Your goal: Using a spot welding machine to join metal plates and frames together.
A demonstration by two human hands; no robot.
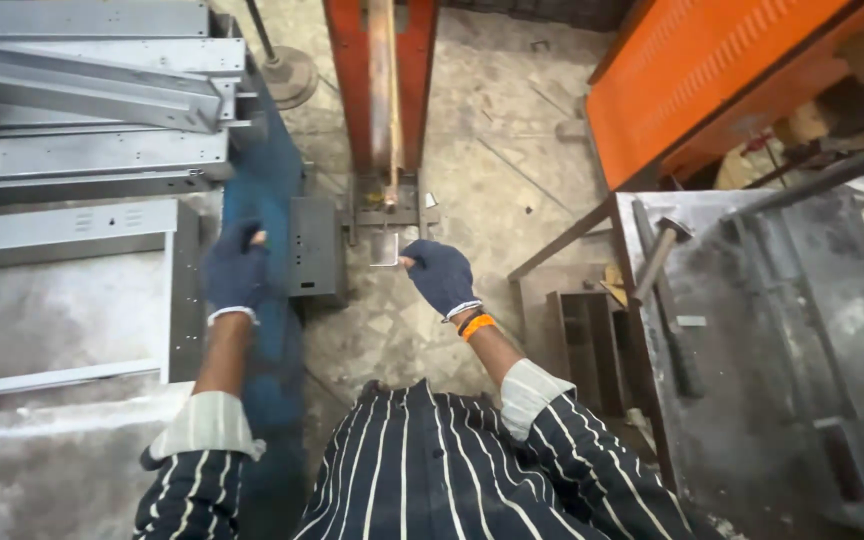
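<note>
My right hand point(439, 275), in a dark blue glove with an orange wristband, pinches a small flat metal piece point(384, 249) by its right edge, holding it at the foot of an orange press machine point(383, 90). My left hand point(235, 272), also in a dark blue glove, rests on the blue edge point(262, 210) of the workbench beside a grey metal box point(314, 245). Both sleeves are black with white stripes, rolled at the cuffs.
Grey sheet-metal channels and panels point(82, 110) are stacked on the left bench. A steel table point(772, 330) on the right carries a hammer point(657, 262). An orange machine housing point(712, 70) stands at upper right. A concrete floor point(492, 150) lies between them.
</note>
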